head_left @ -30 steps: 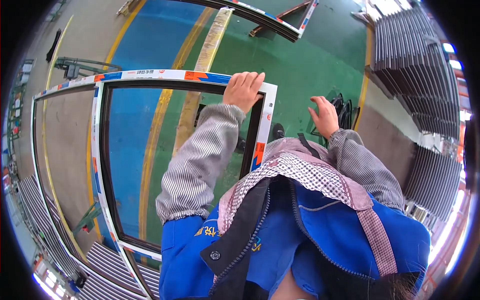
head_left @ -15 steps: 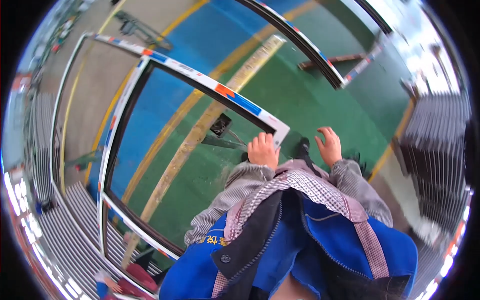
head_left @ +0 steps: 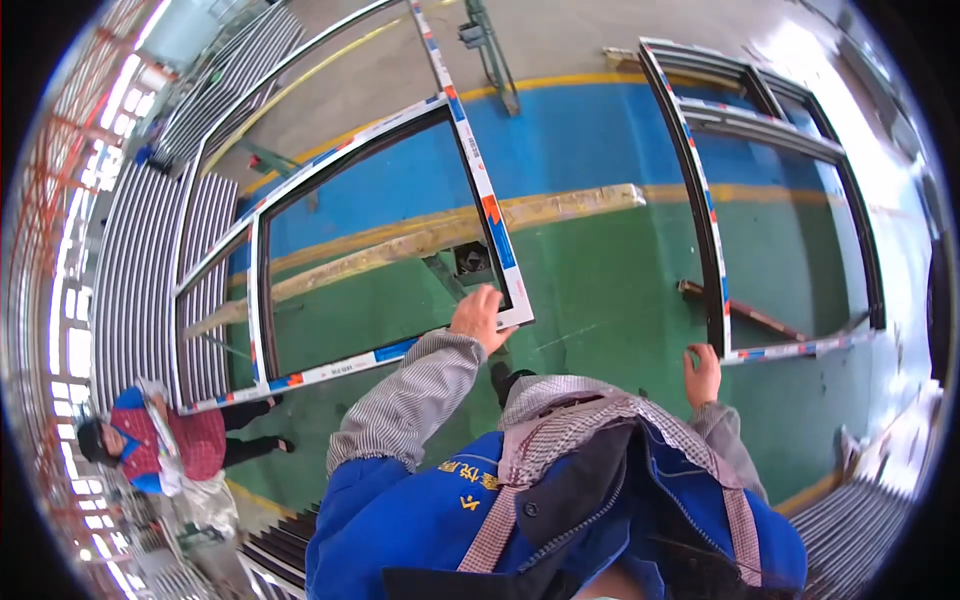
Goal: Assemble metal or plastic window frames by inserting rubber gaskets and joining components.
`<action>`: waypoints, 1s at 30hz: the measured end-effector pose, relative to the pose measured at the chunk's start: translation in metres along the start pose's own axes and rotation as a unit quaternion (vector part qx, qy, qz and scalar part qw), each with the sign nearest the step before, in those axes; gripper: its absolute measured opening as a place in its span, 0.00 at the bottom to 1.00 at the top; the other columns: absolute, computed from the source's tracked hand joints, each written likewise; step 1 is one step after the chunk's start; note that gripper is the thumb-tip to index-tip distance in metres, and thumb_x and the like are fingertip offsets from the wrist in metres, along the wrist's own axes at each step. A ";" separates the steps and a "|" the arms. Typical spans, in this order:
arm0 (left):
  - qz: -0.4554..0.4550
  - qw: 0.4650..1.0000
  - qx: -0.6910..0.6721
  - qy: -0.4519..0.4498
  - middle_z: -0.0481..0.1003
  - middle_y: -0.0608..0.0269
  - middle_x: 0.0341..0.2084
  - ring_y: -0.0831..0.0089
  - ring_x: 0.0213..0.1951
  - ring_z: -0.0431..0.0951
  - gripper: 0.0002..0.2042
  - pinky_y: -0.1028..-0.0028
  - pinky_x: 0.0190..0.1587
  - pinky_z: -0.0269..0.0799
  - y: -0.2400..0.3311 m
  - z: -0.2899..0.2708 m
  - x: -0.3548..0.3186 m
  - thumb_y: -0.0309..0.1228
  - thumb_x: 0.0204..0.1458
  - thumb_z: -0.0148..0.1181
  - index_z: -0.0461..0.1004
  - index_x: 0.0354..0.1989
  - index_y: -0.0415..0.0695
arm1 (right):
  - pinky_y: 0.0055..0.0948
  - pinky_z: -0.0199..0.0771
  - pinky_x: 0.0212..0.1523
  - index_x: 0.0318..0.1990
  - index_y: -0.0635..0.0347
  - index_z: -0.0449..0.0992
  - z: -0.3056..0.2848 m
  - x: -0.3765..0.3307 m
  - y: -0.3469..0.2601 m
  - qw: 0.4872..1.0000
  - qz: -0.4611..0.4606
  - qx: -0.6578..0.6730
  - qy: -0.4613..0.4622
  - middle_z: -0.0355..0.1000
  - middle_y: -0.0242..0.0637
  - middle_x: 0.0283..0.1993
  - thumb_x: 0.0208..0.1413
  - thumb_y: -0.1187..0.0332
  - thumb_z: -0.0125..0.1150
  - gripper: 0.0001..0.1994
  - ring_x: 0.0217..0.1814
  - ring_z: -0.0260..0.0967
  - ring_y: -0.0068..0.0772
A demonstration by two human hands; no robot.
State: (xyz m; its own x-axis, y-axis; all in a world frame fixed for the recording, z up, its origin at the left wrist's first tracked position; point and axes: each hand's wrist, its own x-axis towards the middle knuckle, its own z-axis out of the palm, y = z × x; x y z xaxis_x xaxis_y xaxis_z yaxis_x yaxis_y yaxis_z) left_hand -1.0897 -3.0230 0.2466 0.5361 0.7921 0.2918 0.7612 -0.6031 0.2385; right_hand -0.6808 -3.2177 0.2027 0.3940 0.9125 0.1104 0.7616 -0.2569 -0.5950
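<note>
A large window frame (head_left: 482, 185), dark with white, blue and orange protective film, lies flat on a long wooden beam (head_left: 390, 243). My left hand (head_left: 480, 320) is at its near right corner, fingers bent over the edge. My right hand (head_left: 702, 375) holds nothing visible, its fingers loosely bent and a little apart. It is close to the near left corner of a second window frame (head_left: 708, 230) on the right; whether it touches that frame I cannot tell. Part of the left-hand frame's corner is hidden under my left hand.
A co-worker in a red vest (head_left: 195, 440) stands at the lower left. Stacked grey profiles (head_left: 150, 280) lie at the left, more profiles (head_left: 860, 530) at the lower right. A green metal stand (head_left: 488, 60) is at the far side; a reddish bar (head_left: 765, 318) shows beneath the right frame.
My view has turned, bringing the right frame and the co-worker more fully into sight. My left hand stays at the frame's corner; my right hand is now close to the second frame's corner.
</note>
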 end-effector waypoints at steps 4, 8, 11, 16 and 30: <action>-0.141 0.969 -0.012 -0.203 0.76 0.52 0.32 0.53 0.37 0.78 0.31 0.58 0.39 0.75 -0.001 0.010 0.002 0.48 0.43 0.68 0.61 0.49 0.43 | 0.41 0.69 0.45 0.38 0.63 0.74 -0.011 0.014 0.024 1.000 -0.011 0.026 -0.009 0.72 0.44 0.40 0.51 0.73 0.61 0.08 0.45 0.70 0.50; -0.131 0.972 -0.012 -0.193 0.75 0.52 0.33 0.53 0.38 0.77 0.28 0.58 0.40 0.74 0.002 0.011 0.000 0.48 0.44 0.68 0.63 0.44 0.44 | 0.41 0.69 0.45 0.39 0.64 0.74 -0.008 0.051 0.033 0.998 -0.038 0.038 -0.034 0.72 0.45 0.39 0.52 0.72 0.61 0.08 0.45 0.71 0.49; -0.100 0.978 -0.020 -0.180 0.75 0.53 0.33 0.53 0.39 0.77 0.27 0.59 0.40 0.74 0.000 0.013 0.004 0.48 0.44 0.68 0.63 0.43 0.44 | 0.40 0.70 0.45 0.38 0.65 0.74 -0.004 0.095 0.031 0.995 -0.064 0.045 -0.054 0.72 0.45 0.38 0.52 0.72 0.60 0.08 0.44 0.71 0.49; -0.141 0.970 -0.034 -0.195 0.76 0.51 0.31 0.51 0.36 0.78 0.30 0.57 0.38 0.74 0.006 0.006 0.004 0.49 0.41 0.69 0.64 0.44 0.43 | 0.37 0.70 0.42 0.38 0.65 0.74 -0.017 0.168 0.030 0.992 -0.077 0.059 -0.080 0.73 0.45 0.38 0.53 0.72 0.59 0.07 0.42 0.72 0.45; -0.243 0.950 -0.040 -0.191 0.75 0.46 0.31 0.50 0.36 0.77 0.31 0.59 0.40 0.74 0.037 0.012 0.028 0.50 0.38 0.71 0.66 0.42 0.39 | 0.31 0.72 0.39 0.39 0.64 0.75 0.010 0.390 0.021 0.973 -0.213 0.029 -0.087 0.74 0.41 0.34 0.56 0.71 0.59 0.07 0.37 0.74 0.37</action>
State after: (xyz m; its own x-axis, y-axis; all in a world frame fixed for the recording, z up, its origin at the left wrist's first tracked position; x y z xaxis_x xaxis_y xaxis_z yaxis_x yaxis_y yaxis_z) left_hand -1.0426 -3.0220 0.2528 0.2343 0.9457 -0.2253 0.9307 -0.1513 0.3332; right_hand -0.5164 -2.8642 0.2256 -0.0479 0.9737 0.2229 0.8039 0.1700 -0.5699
